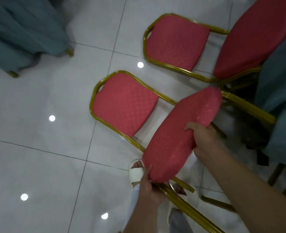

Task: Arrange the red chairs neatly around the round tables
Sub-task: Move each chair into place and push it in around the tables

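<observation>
Red chair (123, 105) nearest you stands mid-view on pale floor tiles (38, 148). Far to its left hangs a grey-blue tablecloth (21, 27). Your foot, in a white slipper (136, 172), sits just left of the chair's seat cushion (181, 137). Your left hand (149, 187) curls around the cushion's near end and the gold frame beneath. Your right hand (204, 140) grips its right edge, thumb on top. A second chair (175, 41) stands beyond, its seat beside the other tablecloth (280, 91) at far right.
</observation>
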A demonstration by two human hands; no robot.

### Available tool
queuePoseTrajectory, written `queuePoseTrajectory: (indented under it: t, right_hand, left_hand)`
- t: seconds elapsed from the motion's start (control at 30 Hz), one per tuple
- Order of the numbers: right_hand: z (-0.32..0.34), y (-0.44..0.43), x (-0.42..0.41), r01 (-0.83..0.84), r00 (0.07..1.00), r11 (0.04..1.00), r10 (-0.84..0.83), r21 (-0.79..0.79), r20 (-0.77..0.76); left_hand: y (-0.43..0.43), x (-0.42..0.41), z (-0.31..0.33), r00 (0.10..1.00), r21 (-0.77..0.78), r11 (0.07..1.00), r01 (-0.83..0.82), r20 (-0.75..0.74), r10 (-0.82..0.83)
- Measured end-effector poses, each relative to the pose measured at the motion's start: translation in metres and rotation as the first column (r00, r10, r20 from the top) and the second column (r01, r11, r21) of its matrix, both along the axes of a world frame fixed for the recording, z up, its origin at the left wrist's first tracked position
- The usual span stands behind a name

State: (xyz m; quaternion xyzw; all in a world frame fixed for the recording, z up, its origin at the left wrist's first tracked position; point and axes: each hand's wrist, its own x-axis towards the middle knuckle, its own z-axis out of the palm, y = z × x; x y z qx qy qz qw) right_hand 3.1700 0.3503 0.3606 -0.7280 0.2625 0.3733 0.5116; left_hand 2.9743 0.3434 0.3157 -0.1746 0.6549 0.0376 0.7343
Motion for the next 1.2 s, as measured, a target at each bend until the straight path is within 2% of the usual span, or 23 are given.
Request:
queuePoseTrajectory:
  t: [0.13,0.3,0.5,0.63,0.7,0.77,0.87,1.03,1.1,1.2]
  right_hand:
    - [0.022,0.06,-0.004,-0.005,1.0,0.992,0.008,0.124,-0.02]
    - [0.082,0.095,-0.007,-0.031,0.997,0.948,0.007,0.317,0.078]
    - [0.158,0.088,0.008,-0.107,0.989,0.834,0.033,0.541,0.144]
    - [0.164,0.048,0.027,-0.061,0.997,0.801,0.019,0.595,0.076]
    - [0.146,0.02,0.036,-0.006,1.0,0.823,-0.005,0.568,0.018]
    - [0.121,-0.008,0.042,0.08,0.996,0.865,-0.045,0.495,-0.083]
    - [0.081,-0.052,0.053,0.172,0.973,0.915,-0.1,0.365,-0.207]
    - [0.035,-0.117,0.087,0.162,0.981,0.969,-0.137,0.186,-0.141]
    - [0.024,-0.137,0.092,0.149,0.989,0.984,-0.148,0.092,-0.019]
    - [0.028,-0.168,0.081,0.05,0.975,0.999,-0.052,0.016,0.218]
  left_hand:
    - [0.066,-0.006,0.023,0.999,0.076,0.997,0.029,0.024,-0.031]
    - [0.113,-0.016,0.078,0.99,0.301,0.953,-0.035,0.144,-0.009]
    - [0.126,-0.001,0.15,0.98,0.575,0.811,-0.106,0.2,-0.013]
    - [0.103,0.01,0.158,0.97,0.677,0.72,-0.155,0.244,-0.021]
    - [0.081,0.017,0.145,0.977,0.712,0.694,-0.106,0.205,-0.061]
    - [0.054,0.025,0.125,0.99,0.719,0.695,-0.009,0.102,-0.093]
    - [0.017,0.036,0.091,0.981,0.652,0.739,0.172,-0.048,-0.186]
    - [-0.036,0.052,0.052,0.934,0.586,0.752,0.303,-0.026,-0.357]
    - [-0.057,0.058,0.051,0.851,0.577,0.673,0.464,-0.078,-0.52]
    - [-0.068,0.063,0.069,0.652,0.556,0.431,0.711,-0.291,-0.7]
